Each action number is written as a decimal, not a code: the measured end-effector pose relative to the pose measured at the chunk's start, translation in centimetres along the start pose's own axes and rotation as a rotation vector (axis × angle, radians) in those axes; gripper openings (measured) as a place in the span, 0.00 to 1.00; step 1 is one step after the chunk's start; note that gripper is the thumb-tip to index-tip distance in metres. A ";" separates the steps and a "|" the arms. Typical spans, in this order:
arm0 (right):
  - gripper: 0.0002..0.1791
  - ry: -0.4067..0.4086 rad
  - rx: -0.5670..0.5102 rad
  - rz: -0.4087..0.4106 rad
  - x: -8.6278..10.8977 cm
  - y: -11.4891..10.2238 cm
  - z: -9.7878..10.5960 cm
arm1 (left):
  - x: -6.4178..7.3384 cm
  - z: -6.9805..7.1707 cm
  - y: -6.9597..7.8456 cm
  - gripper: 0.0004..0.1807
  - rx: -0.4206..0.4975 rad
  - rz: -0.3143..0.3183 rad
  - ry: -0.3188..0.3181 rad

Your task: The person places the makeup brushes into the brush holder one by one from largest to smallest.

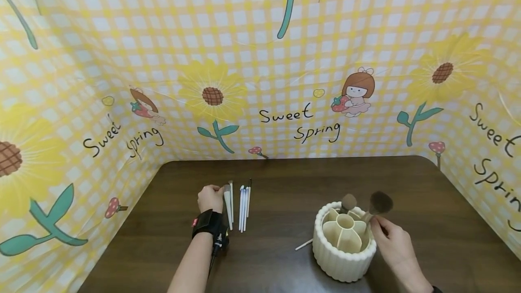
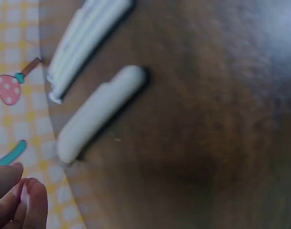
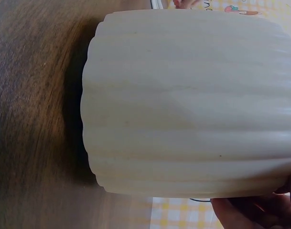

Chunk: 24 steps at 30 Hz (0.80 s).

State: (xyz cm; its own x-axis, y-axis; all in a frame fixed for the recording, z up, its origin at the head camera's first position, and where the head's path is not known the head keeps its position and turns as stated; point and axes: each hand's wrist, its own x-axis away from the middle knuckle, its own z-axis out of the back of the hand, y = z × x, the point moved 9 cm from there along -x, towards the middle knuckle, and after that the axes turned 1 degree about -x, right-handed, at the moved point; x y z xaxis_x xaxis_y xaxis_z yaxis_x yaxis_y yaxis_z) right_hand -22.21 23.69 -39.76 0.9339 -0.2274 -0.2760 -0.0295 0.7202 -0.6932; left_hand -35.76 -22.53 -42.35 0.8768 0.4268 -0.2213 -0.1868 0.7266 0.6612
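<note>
My right hand (image 1: pixel 392 243) is at the right rim of a cream, ribbed round brush holder (image 1: pixel 343 263), pinching a large makeup brush (image 1: pixel 381 203) with dark, fluffy bristles. The brush's ferrule shows over a compartment on that side; the lower handle is hidden. In the right wrist view the holder's ribbed wall (image 3: pixel 193 105) fills most of the picture. My left hand (image 1: pixel 210 199) is beside the heads of two pale makeup brushes (image 1: pixel 229 207) on the table. Its fingers (image 2: pixel 36 205) are loosely bent, with nothing between them and the thumb in the left wrist view.
Several thin white brushes (image 1: pixel 243 209) lie side by side to the right of the pale pair. A smaller round-headed brush (image 1: pixel 348 202) stands in the holder's back. One white stick (image 1: pixel 303 244) sticks out at the holder's left. Yellow checked cloth (image 1: pixel 260 58) surrounds the dark wooden table (image 1: pixel 277 225).
</note>
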 end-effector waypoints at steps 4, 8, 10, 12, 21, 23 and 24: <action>0.14 0.003 -0.005 -0.012 0.1 0.2 0.1 | 0.2 -0.7 -0.9 0.12 -0.018 0.025 -0.025; 0.14 0.015 -0.010 -0.019 0.1 0.1 0.2 | 0.2 -1.6 -1.7 0.12 -0.030 0.053 -0.058; 0.13 0.020 -0.010 -0.016 0.1 0.1 0.1 | 0.2 -2.0 -2.1 0.13 -0.035 0.074 -0.073; 0.13 0.026 -0.011 -0.010 0.2 0.0 0.1 | 0.2 -2.4 -2.6 0.14 -0.036 0.101 -0.087; 0.13 0.036 -0.007 -0.002 0.1 0.1 0.2 | 0.3 -3.1 -2.9 0.16 -0.028 0.148 -0.125; 0.13 0.036 -0.007 -0.002 0.1 0.1 0.2 | 0.3 -3.2 -2.8 0.16 -0.024 0.151 -0.135; 0.13 0.034 -0.007 -0.004 0.1 0.1 0.2 | 0.3 -3.2 -2.7 0.16 -0.023 0.150 -0.139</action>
State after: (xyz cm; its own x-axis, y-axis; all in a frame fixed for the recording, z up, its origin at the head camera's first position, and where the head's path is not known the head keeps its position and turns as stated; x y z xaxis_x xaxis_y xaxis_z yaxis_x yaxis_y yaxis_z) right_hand -22.06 23.86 -39.72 0.9216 -0.2523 -0.2951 -0.0283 0.7144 -0.6991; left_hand -36.37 -22.64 -46.52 0.8910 0.4536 -0.0195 -0.3283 0.6734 0.6624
